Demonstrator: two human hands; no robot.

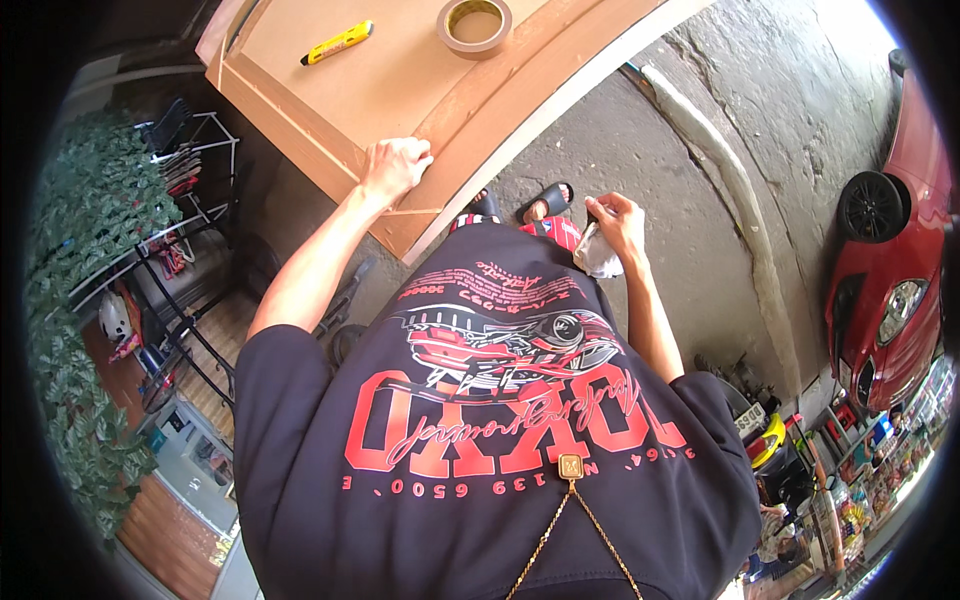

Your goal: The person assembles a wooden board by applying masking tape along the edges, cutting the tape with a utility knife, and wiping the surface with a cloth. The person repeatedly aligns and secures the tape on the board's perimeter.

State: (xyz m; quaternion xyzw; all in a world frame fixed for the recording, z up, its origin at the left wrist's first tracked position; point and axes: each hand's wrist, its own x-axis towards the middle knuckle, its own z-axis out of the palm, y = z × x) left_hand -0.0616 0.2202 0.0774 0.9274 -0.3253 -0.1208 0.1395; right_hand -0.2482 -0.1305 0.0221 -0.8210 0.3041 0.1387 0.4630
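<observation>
Past green foliage (90, 230) at the left edge, come to the wooden panel (400, 95), reaching from upper left to upper centre and cut off by the top edge, so impossible to judge for full length; note its near rail (480, 130), slanting from lower left up toward upper right. At the upper left of the frame, on the bare board, find the yellow cutter (338, 43), lying flat, long axis rising gently rightward, dark tip toward the lower left. Drop down and slightly right to the left hand (397, 168), clenched into a fist at the panel's lower corner; hard to tell whether pinching anything small or merely pressing. Look up and right from it to the brown tape roll (474, 27), flat near the top edge, well apart from the cutter. Reckon the left hand nearer to both, with the cutter up and slightly to its left. Beyond the panel's edge, right of centre, meet the white crumpled cloth (597, 257), seemingly grasped under the bent fingers of the right hand (620, 220), apart from the panel; impossible to make out anything else between those fingertips. At the far right, see the red car (910, 255), well apart from both hands
</observation>
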